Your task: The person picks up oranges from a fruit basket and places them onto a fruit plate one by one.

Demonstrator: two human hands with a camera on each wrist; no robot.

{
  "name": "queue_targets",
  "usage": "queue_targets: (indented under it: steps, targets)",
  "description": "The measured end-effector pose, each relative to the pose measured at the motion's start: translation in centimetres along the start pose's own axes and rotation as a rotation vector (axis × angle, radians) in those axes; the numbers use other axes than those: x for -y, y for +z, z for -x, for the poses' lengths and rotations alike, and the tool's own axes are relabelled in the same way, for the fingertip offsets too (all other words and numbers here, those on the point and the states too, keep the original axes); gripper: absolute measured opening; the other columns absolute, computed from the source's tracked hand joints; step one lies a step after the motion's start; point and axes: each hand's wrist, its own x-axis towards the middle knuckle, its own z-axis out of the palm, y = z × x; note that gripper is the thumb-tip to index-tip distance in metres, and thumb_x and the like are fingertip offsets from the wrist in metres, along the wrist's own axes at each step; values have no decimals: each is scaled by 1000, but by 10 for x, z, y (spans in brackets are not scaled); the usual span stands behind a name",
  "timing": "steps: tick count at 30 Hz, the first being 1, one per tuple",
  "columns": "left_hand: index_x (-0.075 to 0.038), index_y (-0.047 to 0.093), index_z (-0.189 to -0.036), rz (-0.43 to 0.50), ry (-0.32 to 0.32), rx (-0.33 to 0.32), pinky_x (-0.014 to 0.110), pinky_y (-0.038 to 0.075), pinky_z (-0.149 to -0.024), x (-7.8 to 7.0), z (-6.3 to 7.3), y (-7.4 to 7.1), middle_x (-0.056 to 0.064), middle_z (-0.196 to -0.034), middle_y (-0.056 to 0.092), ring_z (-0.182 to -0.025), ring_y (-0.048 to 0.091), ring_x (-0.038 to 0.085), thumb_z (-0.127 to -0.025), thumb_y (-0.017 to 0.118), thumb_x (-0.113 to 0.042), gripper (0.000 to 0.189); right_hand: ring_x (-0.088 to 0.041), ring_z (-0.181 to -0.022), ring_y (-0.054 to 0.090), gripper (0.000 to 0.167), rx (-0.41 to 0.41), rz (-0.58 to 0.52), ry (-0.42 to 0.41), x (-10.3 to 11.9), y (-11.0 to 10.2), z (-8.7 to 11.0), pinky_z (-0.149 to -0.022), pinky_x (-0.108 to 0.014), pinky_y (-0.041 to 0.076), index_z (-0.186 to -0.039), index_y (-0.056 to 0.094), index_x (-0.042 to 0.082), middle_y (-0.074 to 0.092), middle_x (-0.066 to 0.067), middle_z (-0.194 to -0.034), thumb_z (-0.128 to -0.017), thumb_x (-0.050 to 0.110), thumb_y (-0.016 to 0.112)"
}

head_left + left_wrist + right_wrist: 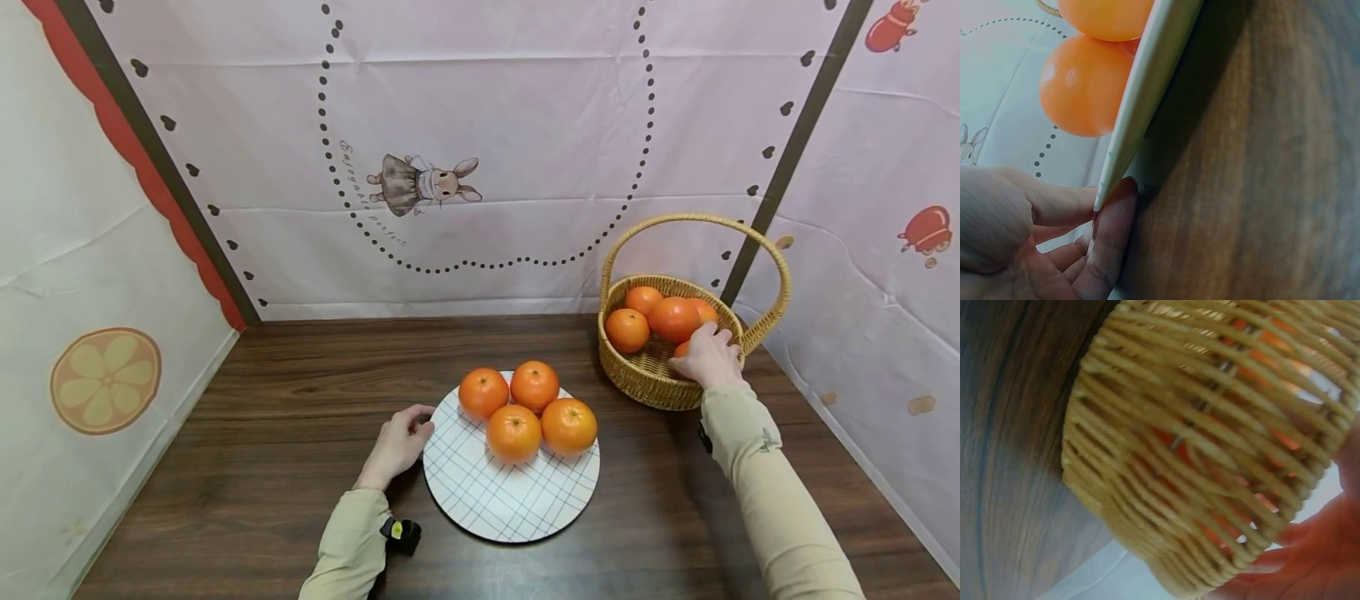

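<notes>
My left hand (397, 446) pinches the left rim of a round white plate (510, 508) with a blue grid pattern. In the left wrist view, the thumb (1063, 206) lies above the rim and a finger curls beneath it. Several oranges (513, 433) sit together on the plate's far half. At the back right, my right hand (708, 358) reaches into a wicker basket (645, 387), its thumb and fingers around an orange (681, 349) that is mostly hidden under the hand. The basket's woven side (1179, 425) hides the fingertips in the right wrist view.
Inside the basket, more orange fruit (627, 331) lies to the left of the right hand, including a redder one (673, 320). A tall handle (693, 218) arches over the basket. Behind the dark wooden table (322, 367) hangs a printed cloth (480, 100); further cloth walls stand at both sides.
</notes>
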Motion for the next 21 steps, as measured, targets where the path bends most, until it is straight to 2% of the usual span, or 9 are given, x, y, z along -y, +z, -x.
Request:
queue_targets:
  steps: [3, 8, 12, 15, 21]
  targets:
    - [-2, 66, -126, 1, -4, 3, 26, 38, -60, 0, 0, 0, 4, -77, 52, -63, 46, 15, -98, 56, -8, 30, -74, -113, 40, 80, 22, 13, 2, -3, 0, -3, -99, -72, 36, -131, 25, -26, 34, -52, -124, -86, 24, 69]
    - [-2, 66, -126, -7, -7, 1, 26, 38, -62, 0, 0, 0, 4, -78, 52, -64, 45, 15, -98, 56, -8, 30, -70, -117, 41, 82, 78, 36, 11, -5, 2, -8, -100, -70, 39, -131, 26, -28, 38, -53, -124, -86, 25, 68]
    - [-3, 66, -125, -8, -7, 3, 26, 38, -62, 1, 0, 0, 4, -78, 52, -64, 46, 15, -98, 56, -8, 29, -67, -117, 43, 82, 114, 102, -20, -7, 4, -11, -101, -68, 40, -129, 32, -30, 41, -51, -124, -86, 29, 69]
    - [-3, 66, -125, -7, -6, 7, 26, 38, -62, 1, -1, 1, 4, -78, 52, -63, 46, 15, -98, 56, -8, 29, -67, -116, 44, 80, 124, 122, -39, -9, 6, -12, -99, -67, 41, -128, 38, -29, 42, -50, -123, -85, 31, 70]
    - [-2, 66, -125, -5, 0, 4, 26, 39, -61, 1, -1, 2, 4, -78, 53, -63, 47, 15, -98, 56, -7, 30, -69, -116, 43, 75, 118, 87, -37, -10, 9, -11, -96, -70, 42, -128, 45, -22, 41, -50, -125, -87, 35, 68]
